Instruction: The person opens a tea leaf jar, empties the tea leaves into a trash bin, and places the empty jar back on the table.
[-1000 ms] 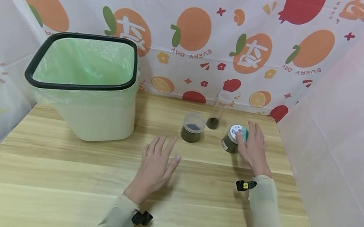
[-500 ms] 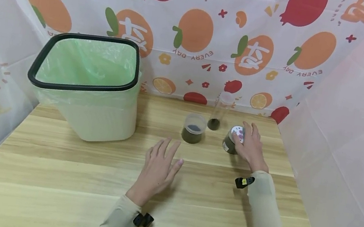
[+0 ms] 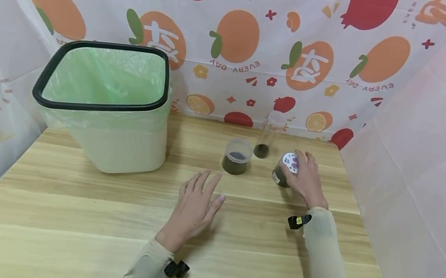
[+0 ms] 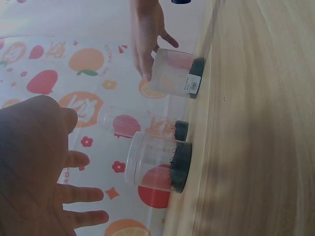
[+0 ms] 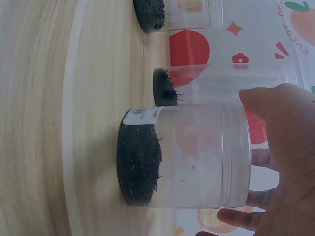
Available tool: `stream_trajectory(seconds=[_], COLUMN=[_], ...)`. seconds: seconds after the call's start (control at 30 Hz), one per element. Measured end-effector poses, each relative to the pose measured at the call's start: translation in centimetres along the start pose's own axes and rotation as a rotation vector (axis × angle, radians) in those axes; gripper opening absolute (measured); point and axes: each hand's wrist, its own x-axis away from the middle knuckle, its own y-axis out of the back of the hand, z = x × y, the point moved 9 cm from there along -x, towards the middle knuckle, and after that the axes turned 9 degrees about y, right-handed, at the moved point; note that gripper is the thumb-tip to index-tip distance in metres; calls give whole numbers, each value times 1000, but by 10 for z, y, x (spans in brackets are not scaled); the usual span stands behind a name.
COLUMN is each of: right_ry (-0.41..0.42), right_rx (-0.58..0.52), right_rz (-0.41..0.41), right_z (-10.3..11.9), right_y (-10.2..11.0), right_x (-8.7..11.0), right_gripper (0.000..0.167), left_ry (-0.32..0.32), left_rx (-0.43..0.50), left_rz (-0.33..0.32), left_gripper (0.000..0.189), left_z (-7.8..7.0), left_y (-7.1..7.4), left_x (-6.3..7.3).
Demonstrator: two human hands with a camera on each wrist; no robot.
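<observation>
At the right of the table stands a clear jar (image 5: 187,162) with dark needle-like bits at the bottom and a barcode label low on its wall. My right hand (image 3: 306,177) grips its lid (image 3: 291,162), which bears a round printed sticker; the thumb is on one side and the fingers on the other. My left hand (image 3: 190,209) hovers over the table with fingers spread, holding nothing. Ahead of it is a wide, clear jar (image 3: 234,165), part filled with dark bits. Behind the jars stands a tall, narrow clear container (image 3: 262,151) with a little dark material inside.
A cream bin (image 3: 117,144) with a black rim and green liner stands at the back left of the wooden table (image 3: 75,213). A fruit-printed cloth (image 3: 232,77) hangs behind, and pale sheets (image 3: 419,199) close off both sides.
My right hand has turned slightly and shifted left on the lid, and the sticker now shows a different part of its print. The left hand has moved slightly right; the containers stay in place.
</observation>
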Motion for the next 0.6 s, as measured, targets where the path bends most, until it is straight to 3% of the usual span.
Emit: stream_trajectory(seconds=[0.3,0.6], right_ry=[9,-7], right_rx=[-20,-71], right_rz=[9,-10], right_z=[-4,-5], right_y=[-9,-10], right_x=[1,2], right_gripper=[89,88], left_ry=[12,24], left_rx=[-2,-25], left_rz=[-4,-8], left_gripper=[56,55], left_z=[2,6], left_y=[1,1], left_x=[1,2])
